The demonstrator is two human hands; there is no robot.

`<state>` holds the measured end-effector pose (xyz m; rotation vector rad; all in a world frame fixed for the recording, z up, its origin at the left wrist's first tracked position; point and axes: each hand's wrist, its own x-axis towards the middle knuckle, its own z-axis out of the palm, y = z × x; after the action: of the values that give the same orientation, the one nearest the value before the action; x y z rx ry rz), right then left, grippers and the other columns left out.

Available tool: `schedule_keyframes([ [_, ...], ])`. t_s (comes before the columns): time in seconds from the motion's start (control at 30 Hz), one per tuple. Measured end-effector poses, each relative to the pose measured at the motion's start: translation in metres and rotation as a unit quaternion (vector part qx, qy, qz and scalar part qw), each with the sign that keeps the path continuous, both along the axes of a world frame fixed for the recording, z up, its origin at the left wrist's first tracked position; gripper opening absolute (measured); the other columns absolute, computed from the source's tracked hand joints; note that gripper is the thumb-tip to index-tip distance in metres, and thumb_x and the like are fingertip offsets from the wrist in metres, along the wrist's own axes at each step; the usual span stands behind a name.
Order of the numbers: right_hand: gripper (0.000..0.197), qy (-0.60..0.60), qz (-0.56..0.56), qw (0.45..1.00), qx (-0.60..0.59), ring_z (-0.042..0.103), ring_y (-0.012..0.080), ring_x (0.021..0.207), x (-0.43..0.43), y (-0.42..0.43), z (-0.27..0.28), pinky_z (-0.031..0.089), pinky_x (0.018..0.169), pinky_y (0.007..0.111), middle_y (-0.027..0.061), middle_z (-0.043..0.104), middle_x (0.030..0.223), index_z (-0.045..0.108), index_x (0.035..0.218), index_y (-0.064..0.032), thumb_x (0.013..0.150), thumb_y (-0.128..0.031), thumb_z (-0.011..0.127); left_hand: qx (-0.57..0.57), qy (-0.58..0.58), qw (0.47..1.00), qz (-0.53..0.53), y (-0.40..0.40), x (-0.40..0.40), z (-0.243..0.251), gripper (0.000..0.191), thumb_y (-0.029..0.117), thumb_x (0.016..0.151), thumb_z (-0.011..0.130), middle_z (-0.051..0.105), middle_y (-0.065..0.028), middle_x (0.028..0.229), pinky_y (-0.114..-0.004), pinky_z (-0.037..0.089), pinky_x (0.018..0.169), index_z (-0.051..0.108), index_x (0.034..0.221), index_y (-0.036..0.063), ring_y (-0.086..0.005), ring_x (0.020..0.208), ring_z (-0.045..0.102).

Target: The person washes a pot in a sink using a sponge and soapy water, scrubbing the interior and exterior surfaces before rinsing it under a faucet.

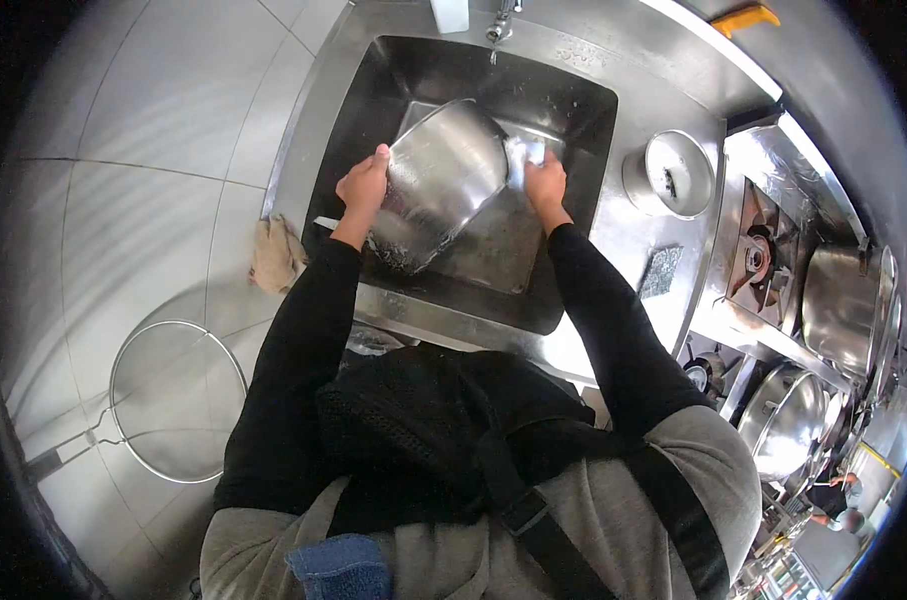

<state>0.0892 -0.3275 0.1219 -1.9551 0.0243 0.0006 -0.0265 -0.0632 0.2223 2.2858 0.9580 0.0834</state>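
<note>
A large steel pot (453, 169) is tilted over the dark sink basin (491, 300), its lower part wet and streaked with suds. My left hand (363, 184) grips its rim at the left, thumb up. On the opposite side my right hand (545, 182) holds a pale, foamy scrubbing pad (517, 161) against the pot's outside. The pad's exact kind cannot be told under the foam. Above the basin's far edge is a metal faucet (500, 28), with a little water at its spout.
On the right counter stand a smaller metal pot (678, 174) and a dark scouring pad (660, 271). A tan cloth (277, 255) lies left of the sink. A round strainer (179, 401) is at lower left. Stove burner (758, 256) and large pots (840, 307) are farther right; a person (836, 499) is distant.
</note>
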Motion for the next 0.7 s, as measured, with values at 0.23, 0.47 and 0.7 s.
schedule_keyframes([
  [0.23,0.026,-0.185,0.329,0.895,-0.238,0.068,0.0316,0.077,-0.081,0.086,0.089,0.055,0.07,0.04,0.0174,0.069,0.09,0.065,0.099,-0.0058,0.078,-0.021,0.067,-0.181,-0.043,0.979,0.086,0.049,-0.041,-0.029,0.057,0.06,0.09,0.045,0.067,-0.0123,0.113,-0.044,0.022,0.107,0.068,0.115,0.0128,-0.0301,0.111,0.057],
  [0.47,0.036,-0.118,0.274,0.914,-0.276,0.066,0.0333,0.081,-0.032,0.108,0.05,0.051,0.079,0.044,0.0145,0.069,0.084,0.061,0.107,-0.0049,0.078,-0.027,0.063,-0.322,-0.097,0.94,0.047,0.033,-0.022,-0.017,0.052,0.047,0.091,0.057,0.066,-0.0134,0.11,-0.035,0.045,0.085,0.065,0.115,0.0019,-0.021,0.098,0.06],
  [0.7,0.041,0.017,0.194,0.972,-0.132,0.067,0.0341,0.081,0.056,0.108,0.07,0.052,0.078,0.045,0.0185,0.068,0.089,0.062,0.11,-0.0069,0.075,-0.029,0.064,-0.364,-0.074,0.925,0.085,0.028,-0.028,-0.015,0.047,0.042,0.093,0.056,0.066,-0.0113,0.104,-0.034,0.043,0.084,0.066,0.114,0.0011,-0.0179,0.094,0.057],
])
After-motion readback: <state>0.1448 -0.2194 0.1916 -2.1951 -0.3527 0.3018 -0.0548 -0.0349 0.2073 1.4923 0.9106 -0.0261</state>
